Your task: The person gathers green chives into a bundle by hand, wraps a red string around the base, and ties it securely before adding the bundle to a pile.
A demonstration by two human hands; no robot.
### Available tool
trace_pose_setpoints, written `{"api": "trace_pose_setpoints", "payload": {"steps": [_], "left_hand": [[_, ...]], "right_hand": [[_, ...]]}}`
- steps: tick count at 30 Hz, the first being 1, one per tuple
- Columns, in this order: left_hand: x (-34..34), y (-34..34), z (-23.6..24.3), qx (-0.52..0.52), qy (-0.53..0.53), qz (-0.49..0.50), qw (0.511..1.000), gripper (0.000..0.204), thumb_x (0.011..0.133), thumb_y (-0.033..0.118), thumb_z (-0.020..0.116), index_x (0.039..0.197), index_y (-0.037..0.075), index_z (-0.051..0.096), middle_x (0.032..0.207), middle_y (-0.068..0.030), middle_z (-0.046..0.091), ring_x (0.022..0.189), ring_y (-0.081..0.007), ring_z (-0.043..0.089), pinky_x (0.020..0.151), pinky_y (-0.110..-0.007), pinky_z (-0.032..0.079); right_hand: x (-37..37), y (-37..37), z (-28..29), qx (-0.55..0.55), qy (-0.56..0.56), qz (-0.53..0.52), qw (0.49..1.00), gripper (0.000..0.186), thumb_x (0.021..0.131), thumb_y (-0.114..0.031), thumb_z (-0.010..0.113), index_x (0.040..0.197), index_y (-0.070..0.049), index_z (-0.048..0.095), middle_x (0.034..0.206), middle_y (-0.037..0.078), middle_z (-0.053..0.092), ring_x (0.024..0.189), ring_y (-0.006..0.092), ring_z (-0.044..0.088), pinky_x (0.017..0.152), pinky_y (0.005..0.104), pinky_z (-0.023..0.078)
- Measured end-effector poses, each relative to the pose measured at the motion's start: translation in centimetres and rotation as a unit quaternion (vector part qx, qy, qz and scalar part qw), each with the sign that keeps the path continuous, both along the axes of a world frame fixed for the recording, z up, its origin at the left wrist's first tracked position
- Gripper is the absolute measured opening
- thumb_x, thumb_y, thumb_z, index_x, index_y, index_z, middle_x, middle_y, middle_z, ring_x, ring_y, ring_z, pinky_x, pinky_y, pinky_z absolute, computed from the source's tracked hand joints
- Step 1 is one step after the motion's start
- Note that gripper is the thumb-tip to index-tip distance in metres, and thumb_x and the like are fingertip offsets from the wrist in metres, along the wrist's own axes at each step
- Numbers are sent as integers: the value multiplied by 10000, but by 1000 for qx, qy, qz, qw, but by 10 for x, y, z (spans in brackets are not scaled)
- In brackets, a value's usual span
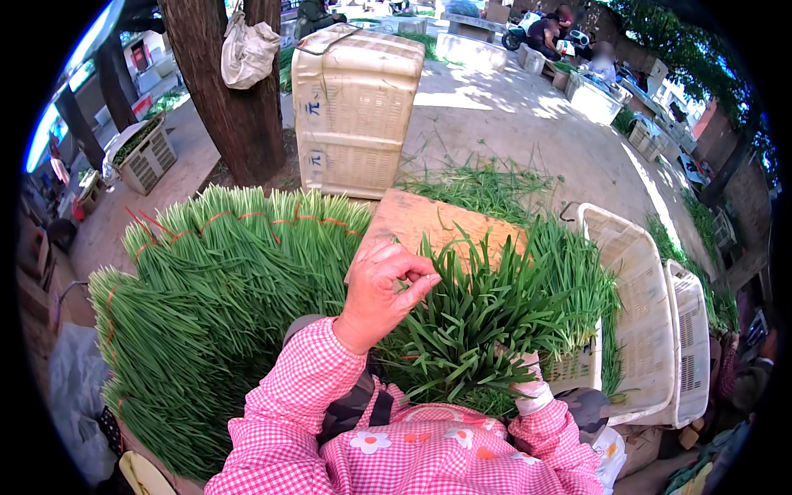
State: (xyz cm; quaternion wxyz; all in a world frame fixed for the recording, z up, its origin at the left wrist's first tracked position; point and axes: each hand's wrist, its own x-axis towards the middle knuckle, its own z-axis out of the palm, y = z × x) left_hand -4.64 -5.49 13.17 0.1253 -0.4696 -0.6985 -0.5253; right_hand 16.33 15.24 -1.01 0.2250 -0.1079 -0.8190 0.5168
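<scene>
My left hand (384, 289) is raised over the middle, thumb and forefinger pinched together; whatever may be between the fingertips is too small to make out. Low at the right, my right hand (528, 373) is mostly hidden behind leaves. It grips a loose bunch of garlic chives (474, 330), whose dark green leaf tips fan up and away from me. Beyond the bunch a worn wooden board (437, 221) lies tilted. To the left, tied chive bundles (206, 289) stand packed in an arc, pale ends up, with red bands round them.
More loose chives (569, 280) lie to the right of the board, and cut leaves (487, 181) litter the ground behind. Cream plastic crates (635, 313) lean at the right; a tall crate (355, 115) stands beside a tree trunk (239, 124). Other people (549, 33) sit far off.
</scene>
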Motion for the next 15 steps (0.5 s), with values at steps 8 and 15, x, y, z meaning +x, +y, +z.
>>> {"api": "trace_pose_setpoints", "payload": {"steps": [8, 15], "left_hand": [[-7, -12, 18, 357, -599, -313, 645, 174, 898, 177, 531, 772, 58, 513, 635, 25, 393, 633, -103, 378, 698, -269, 372], [-10, -41, 4, 178, -424, -206, 864, 155, 901, 192, 534, 849, 48, 554, 663, 43, 413, 634, -59, 384, 644, -215, 355]], "right_hand": [[4, 12, -13, -45, -61, -16, 997, 221, 854, -135, 535, 1049, -48, 594, 976, 93, 624, 878, 240, 593, 747, 330, 463], [-2, 0, 16, -175, -51, -14, 983, 269, 834, -183, 572, 1053, -30, 596, 980, 63, 637, 860, 200, 590, 758, 323, 456]]}}
